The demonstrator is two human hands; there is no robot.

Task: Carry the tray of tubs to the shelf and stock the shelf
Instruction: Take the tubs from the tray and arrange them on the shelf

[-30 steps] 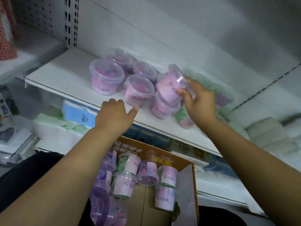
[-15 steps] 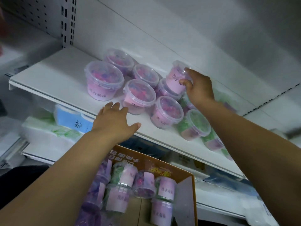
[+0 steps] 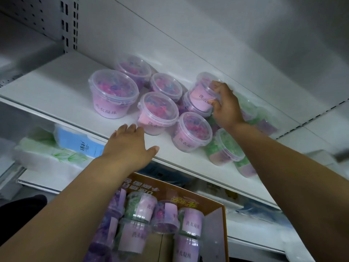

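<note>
The right hand grips a pink tub, tilted and resting on top of another tub toward the back edge of the white shelf. The left hand lies flat with fingers together on the shelf's front edge, just beside a pink tub there. More pink and green tubs stand around. Below, the cardboard tray holds further tubs.

White back panel, perforated upright, dim light.
</note>
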